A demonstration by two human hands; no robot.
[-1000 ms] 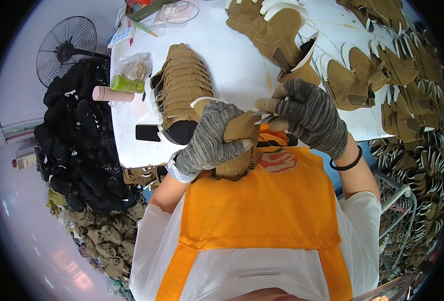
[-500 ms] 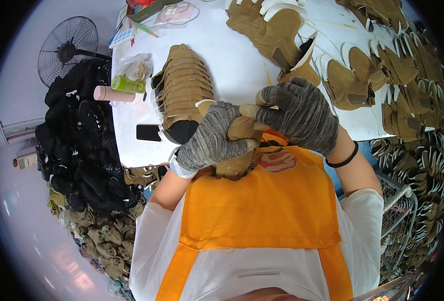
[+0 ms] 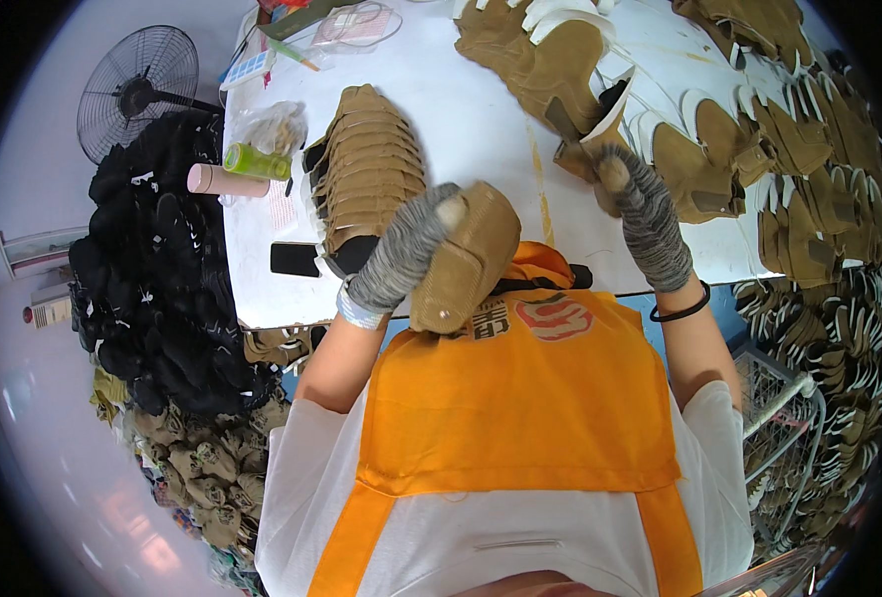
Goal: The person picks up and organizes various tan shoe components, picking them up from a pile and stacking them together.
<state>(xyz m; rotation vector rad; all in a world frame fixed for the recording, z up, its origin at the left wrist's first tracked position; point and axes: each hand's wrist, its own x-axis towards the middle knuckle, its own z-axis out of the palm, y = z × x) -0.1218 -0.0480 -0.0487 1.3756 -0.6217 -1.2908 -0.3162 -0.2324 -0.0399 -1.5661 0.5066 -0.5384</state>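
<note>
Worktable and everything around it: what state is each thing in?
Left hand: gloved, gripping.
Brown shoe upper: held, tilted.
Right hand: gloved, near brown uppers; grip too blurred to tell.
Row of brown pieces: overlapping.
Black phone-like slab: flat, dark.
Plastic bag: crumpled.
Orange apron: worn.
Fan: on or off, unclear.

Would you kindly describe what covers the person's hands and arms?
The left hand and right hand wear streaked grey knit gloves. A whitish band circles the left wrist, a black band the right. The sleeves are short and white.
</note>
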